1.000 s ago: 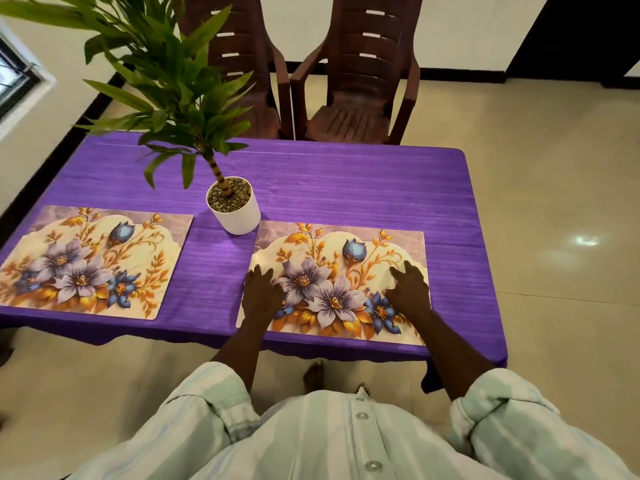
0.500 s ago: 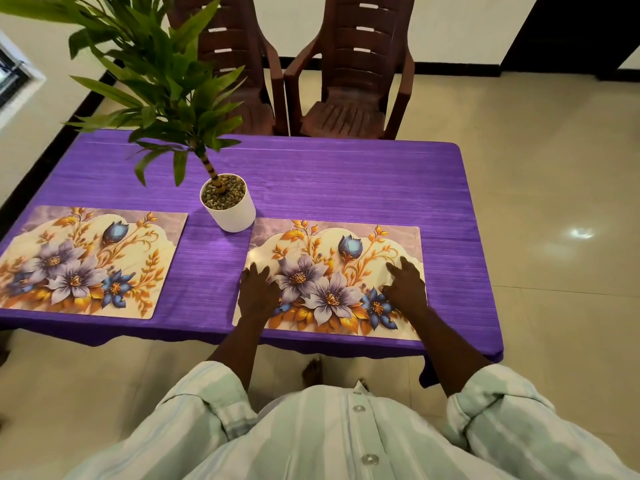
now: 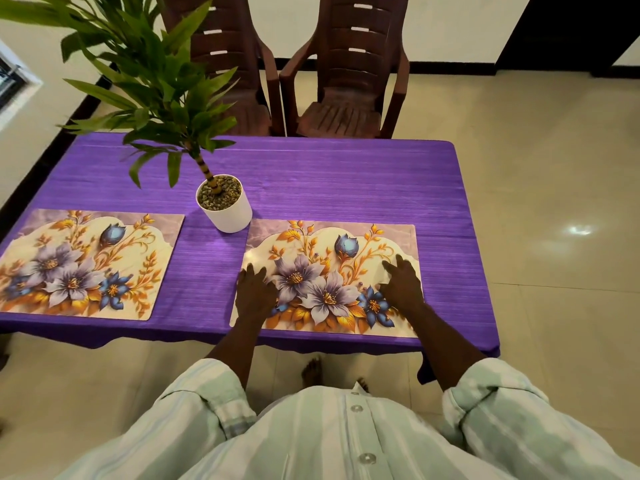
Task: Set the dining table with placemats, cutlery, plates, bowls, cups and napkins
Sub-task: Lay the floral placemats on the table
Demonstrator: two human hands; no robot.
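Purple table (image 3: 346, 181): left placemat (image 3: 83, 265) cropped; hands cover right placemat (image 3: 332, 278) edges.

Glossy beige floor (image 3: 554, 168) — two brown chairs (image 3: 346, 81)

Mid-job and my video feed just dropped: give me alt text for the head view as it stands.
Both hands, left hand and right hand, lie flat on the right floral placemat at the near edge of a purple-clothed table. A second placemat lies to the left, a potted plant stands between them, and two brown chairs face the far side.
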